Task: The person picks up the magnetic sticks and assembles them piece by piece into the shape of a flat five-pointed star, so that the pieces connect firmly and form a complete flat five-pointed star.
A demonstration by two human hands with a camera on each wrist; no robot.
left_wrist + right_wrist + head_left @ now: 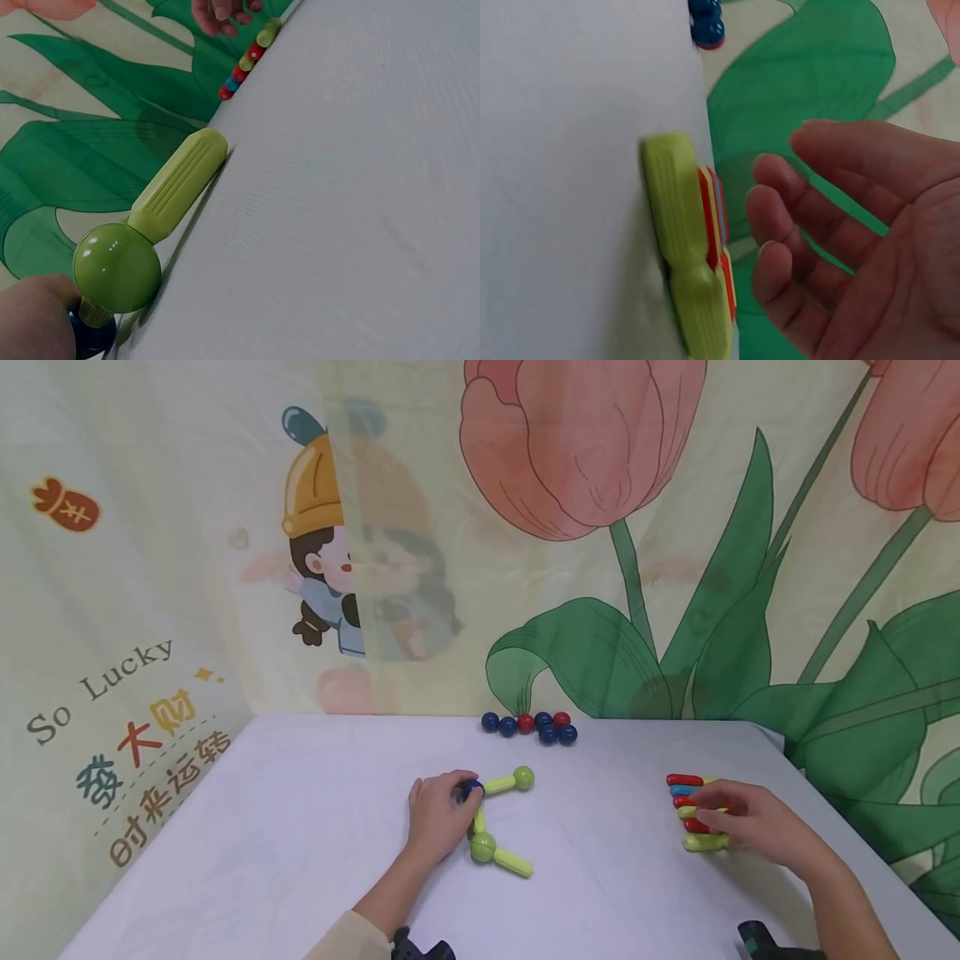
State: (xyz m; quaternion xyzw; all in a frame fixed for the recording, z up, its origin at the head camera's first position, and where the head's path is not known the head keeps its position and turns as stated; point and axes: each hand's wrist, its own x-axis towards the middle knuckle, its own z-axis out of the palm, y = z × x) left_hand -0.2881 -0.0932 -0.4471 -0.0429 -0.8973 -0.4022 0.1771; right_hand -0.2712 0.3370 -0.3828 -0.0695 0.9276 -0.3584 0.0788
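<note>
In left hand (441, 814), blue ball (471, 788) gripped, green rods (513, 862) attached; beneath right hand (768, 827), loosely spread, coloured rods (694, 826).

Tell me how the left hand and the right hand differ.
The left hand grips a blue ball; the right hand holds nothing. The left hand is near two green balls; the right hand is above a row of sticks. Both are bare.
</note>
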